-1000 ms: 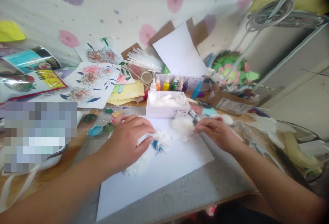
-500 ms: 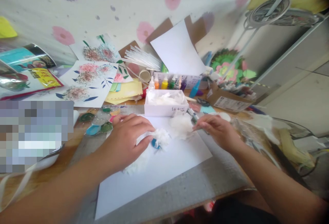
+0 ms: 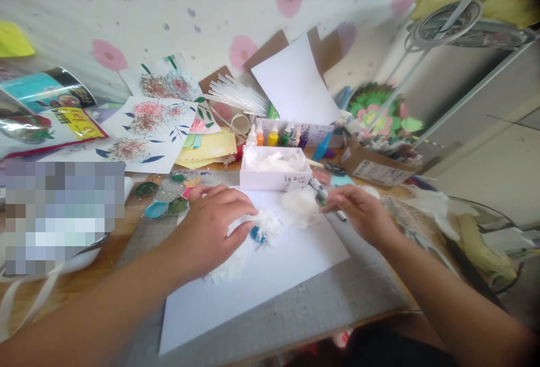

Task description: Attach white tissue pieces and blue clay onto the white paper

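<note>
My left hand [image 3: 217, 221] rests over the white paper sheet [image 3: 253, 311]. Its thumb and forefinger meet the left edge of a fluffy white tissue tuft [image 3: 270, 225], beneath which a small blue patch [image 3: 257, 235] shows. Another white tuft [image 3: 225, 268] lies partly hidden below the same hand. My right hand [image 3: 356, 207] hovers at the sheet's right side, thumb and fingers pinched together; what they grip, if anything, is too small to make out. A thin, crumpled piece of white tissue [image 3: 301, 208] lies just left of those fingertips.
Behind the sheet stands a white box [image 3: 274, 179] filled with tissue, with several paint bottles [image 3: 273, 136] behind it. Paint dishes [image 3: 156, 208] sit to the left, near painted flower sheets [image 3: 147, 119]. A cardboard box [image 3: 375, 171] and plastic wrapping [image 3: 405, 221] lie to the right.
The whole view has shifted slightly, moving things a little to the right. Both hands keep nearly the same pose; the right fingertips sit slightly farther from the loose tissue.
</note>
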`<state>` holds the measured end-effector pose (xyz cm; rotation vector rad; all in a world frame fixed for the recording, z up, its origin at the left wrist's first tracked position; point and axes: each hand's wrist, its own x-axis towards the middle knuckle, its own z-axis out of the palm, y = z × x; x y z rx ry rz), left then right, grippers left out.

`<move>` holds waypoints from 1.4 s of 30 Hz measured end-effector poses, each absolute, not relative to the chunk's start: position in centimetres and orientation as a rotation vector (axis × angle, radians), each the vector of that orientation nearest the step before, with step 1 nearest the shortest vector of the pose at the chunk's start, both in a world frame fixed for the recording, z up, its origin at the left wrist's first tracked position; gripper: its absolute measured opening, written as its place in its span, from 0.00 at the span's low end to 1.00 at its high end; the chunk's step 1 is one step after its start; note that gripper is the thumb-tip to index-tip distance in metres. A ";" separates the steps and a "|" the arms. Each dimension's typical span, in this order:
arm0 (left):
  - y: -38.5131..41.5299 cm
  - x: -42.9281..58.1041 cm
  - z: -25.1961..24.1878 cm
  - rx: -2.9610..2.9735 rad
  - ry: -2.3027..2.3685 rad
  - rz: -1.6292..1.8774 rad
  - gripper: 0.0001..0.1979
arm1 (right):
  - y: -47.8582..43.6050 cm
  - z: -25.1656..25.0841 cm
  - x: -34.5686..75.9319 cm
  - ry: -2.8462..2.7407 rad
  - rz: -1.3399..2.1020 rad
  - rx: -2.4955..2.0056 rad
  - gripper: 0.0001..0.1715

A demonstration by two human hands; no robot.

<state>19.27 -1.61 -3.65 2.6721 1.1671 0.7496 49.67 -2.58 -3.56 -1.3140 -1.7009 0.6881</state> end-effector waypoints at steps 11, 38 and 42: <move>-2.6 19.8 -2.8 2.103 0.941 0.684 0.27 | -5.6 -1.8 41.6 -1.517 1.104 -0.763 0.07; -1.8 20.1 -2.8 1.996 1.158 0.417 0.06 | -4.7 -4.9 41.8 -1.879 0.770 -1.110 0.06; -2.0 20.4 -3.0 2.184 1.058 0.291 0.06 | -4.5 -5.2 41.6 -1.909 0.752 -1.083 0.07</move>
